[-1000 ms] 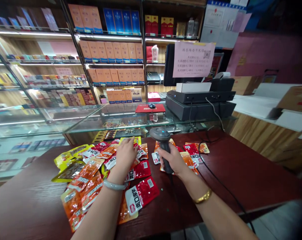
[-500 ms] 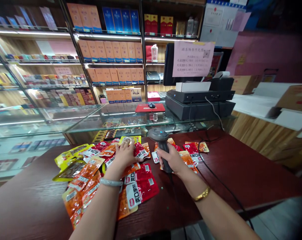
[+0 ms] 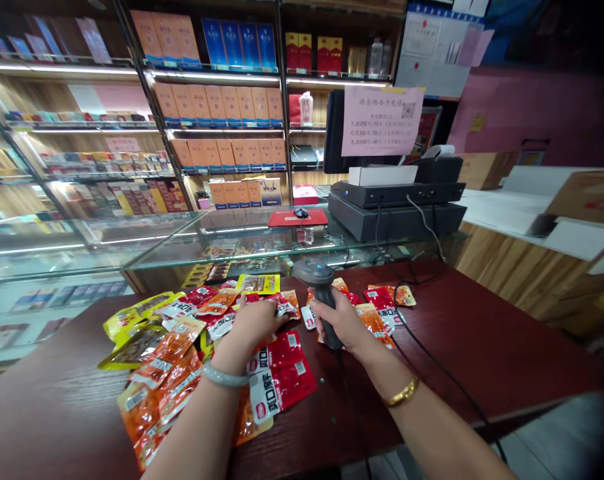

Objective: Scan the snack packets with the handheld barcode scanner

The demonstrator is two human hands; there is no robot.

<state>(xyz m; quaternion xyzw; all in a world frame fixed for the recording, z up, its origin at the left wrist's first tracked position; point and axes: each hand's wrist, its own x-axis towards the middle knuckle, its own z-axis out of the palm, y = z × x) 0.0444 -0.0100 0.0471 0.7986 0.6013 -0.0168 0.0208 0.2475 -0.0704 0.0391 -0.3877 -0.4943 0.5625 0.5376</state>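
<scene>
My right hand (image 3: 336, 320) is wrapped around the grip of a dark grey barcode scanner (image 3: 314, 272), held upright over the table with a blue light on its head. My left hand (image 3: 256, 324) reaches into a spread of snack packets, its fingers closed at the edge of a red and white snack packet (image 3: 285, 305). Orange packets (image 3: 175, 353) and yellow packets (image 3: 137, 313) lie to its left. Nearer me are red packets (image 3: 287, 377) with white labels. Behind the scanner, several more red and orange packets (image 3: 377, 319) rest on the right.
The dark red table (image 3: 432, 360) carries the scanner's black cable (image 3: 445, 375). Beyond it stands a glass display counter (image 3: 222, 233) with a mouse (image 3: 301, 213) on a red mat. A monitor (image 3: 335, 133) and black till (image 3: 397, 217) stand at the back right.
My left hand has gone from spread fingers over the packets to fingers curled in at a red packet on its right. My right hand still holds the scanner in nearly the same place.
</scene>
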